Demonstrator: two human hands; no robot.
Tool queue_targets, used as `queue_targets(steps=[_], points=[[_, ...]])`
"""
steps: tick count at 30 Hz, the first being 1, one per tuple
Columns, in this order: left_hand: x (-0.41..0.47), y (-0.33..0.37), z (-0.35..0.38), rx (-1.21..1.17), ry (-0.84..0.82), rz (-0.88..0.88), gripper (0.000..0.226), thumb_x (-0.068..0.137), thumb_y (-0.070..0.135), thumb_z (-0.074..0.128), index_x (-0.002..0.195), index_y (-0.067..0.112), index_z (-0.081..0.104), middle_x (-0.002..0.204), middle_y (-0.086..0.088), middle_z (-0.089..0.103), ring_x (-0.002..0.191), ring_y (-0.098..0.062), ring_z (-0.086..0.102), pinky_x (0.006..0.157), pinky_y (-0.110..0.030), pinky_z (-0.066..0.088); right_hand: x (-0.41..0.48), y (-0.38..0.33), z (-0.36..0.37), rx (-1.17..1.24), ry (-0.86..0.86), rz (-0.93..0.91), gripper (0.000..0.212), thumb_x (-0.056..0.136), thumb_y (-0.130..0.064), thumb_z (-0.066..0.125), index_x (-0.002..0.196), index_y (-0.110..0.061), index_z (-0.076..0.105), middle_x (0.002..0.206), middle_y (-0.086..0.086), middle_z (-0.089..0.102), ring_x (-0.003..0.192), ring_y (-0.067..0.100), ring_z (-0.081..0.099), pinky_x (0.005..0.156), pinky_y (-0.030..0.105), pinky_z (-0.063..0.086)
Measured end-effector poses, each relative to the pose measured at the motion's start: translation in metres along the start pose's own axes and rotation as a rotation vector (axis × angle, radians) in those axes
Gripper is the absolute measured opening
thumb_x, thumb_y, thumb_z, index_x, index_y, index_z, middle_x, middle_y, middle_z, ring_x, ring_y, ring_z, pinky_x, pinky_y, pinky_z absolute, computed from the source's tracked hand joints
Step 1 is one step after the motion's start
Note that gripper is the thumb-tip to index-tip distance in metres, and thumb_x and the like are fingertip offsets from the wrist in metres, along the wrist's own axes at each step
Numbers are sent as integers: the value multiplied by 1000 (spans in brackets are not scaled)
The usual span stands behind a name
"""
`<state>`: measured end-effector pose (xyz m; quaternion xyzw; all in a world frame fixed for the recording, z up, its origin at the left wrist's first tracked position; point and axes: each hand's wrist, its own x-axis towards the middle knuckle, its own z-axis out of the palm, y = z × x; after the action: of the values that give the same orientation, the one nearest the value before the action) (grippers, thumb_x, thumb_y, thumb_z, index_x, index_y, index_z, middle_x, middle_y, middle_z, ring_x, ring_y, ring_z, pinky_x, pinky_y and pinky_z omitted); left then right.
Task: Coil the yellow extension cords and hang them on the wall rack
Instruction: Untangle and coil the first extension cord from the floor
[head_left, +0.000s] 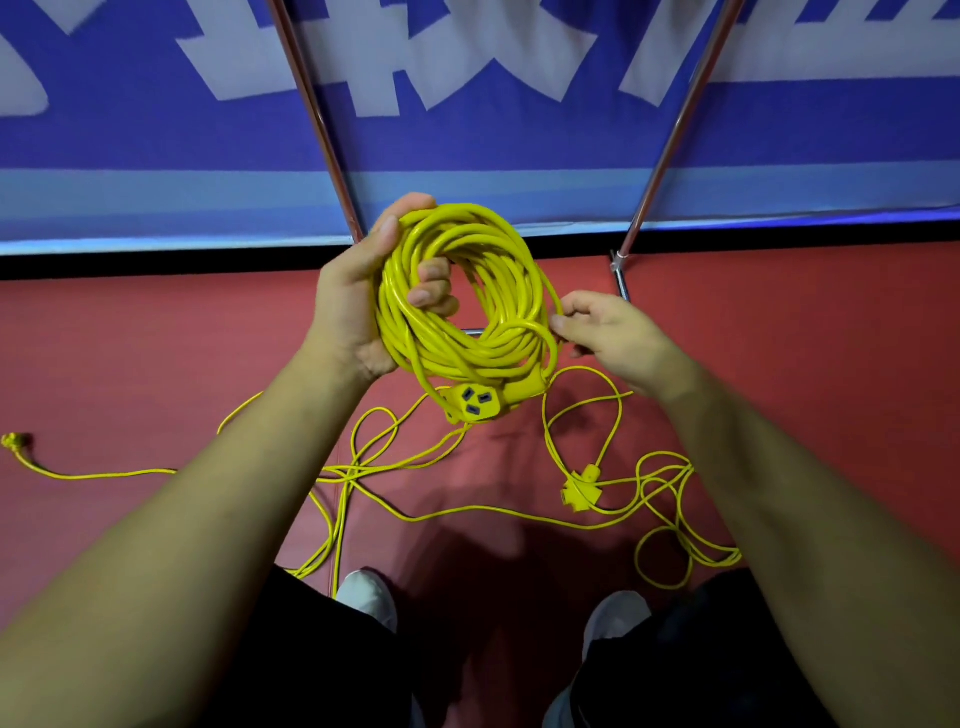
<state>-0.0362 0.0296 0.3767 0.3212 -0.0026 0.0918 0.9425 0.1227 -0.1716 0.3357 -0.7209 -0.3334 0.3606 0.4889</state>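
At the centre of the frame, a coiled yellow extension cord (511, 260) is held up in front of the person, above the red floor (156, 364). The left hand (353, 306) grips the coil's left side, its fingers curled through the middle opening and its thumb lying over the outer turns near the top. The right hand (618, 332) pinches one outer strand at the coil's right edge between thumb and fingertips, the other fingers loosely bent. A yellow three-slot socket end (475, 402) hangs at the bottom of the coil, facing the camera. Below it, a loose yellow cord (467, 512) sprawls over the floor in tangled loops, from a plug (15, 441) at the left edge to a heap of loops at the lower right, with a cross-shaped multi-outlet socket (582, 488) lying among them. Across the upper part of the frame stretches a blue banner (519, 145) with large white characters, and two metal poles (317, 119) slant down in front of it toward the floor. At the bottom, two white shoes (366, 597) show between the forearms.
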Motion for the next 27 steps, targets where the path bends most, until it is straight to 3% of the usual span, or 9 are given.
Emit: queue_targets(steps=[2,4,7,9,13,19,24,27], points=[[0,4,-2,-24,18,35,24,90,27,60,113,19,63,71,-9,52,50,-15,51,59,-25,37,-2,3,1,-65,-15,32,21,100,-18,53,81,-8,56,67,-11,65,62,6,47,61,24,39],[0,9,-4,-51,45,74,25,91,26,59,114,19,60,71,-9,52,51,-14,51,59,-25,37,-3,8,3,-95,-50,71,27,99,-22,53,87,1,58,71,-8,67,69,15,50,65,29,39],[0,13,-6,-92,127,145,23,92,27,53,114,19,56,72,-9,52,51,-13,51,59,-25,36,-6,16,15,18,-98,193,14,102,-16,49,96,-6,57,76,-8,67,73,11,57,72,24,43],[1,15,-7,-116,192,192,20,94,28,48,112,20,55,72,-9,52,51,-13,50,58,-25,36,-8,19,25,132,-101,271,11,102,-14,47,96,-11,56,85,3,64,80,14,64,78,26,46],[2,15,-12,-149,283,263,18,100,26,43,111,19,54,74,-12,51,54,-17,51,61,-28,44,-8,17,46,190,-75,323,17,103,-15,44,91,-12,55,85,11,64,81,21,66,69,25,45],[5,20,-18,-209,398,350,15,105,26,43,109,17,54,78,-13,47,58,-21,51,63,-30,46,-20,3,74,489,-143,435,13,102,-10,44,97,-10,55,83,9,62,95,37,67,94,40,49],[6,16,-11,-68,505,456,8,104,19,47,110,14,50,77,-13,53,59,-22,54,63,-33,51,-30,-14,87,560,-129,503,16,99,-8,47,110,-1,57,84,14,59,77,28,67,68,33,53],[6,13,0,67,562,494,3,105,14,47,102,14,47,70,-10,55,58,-21,58,61,-29,52,-36,-22,92,563,-224,566,19,97,-15,51,116,-13,55,88,11,60,89,34,65,76,36,50]])
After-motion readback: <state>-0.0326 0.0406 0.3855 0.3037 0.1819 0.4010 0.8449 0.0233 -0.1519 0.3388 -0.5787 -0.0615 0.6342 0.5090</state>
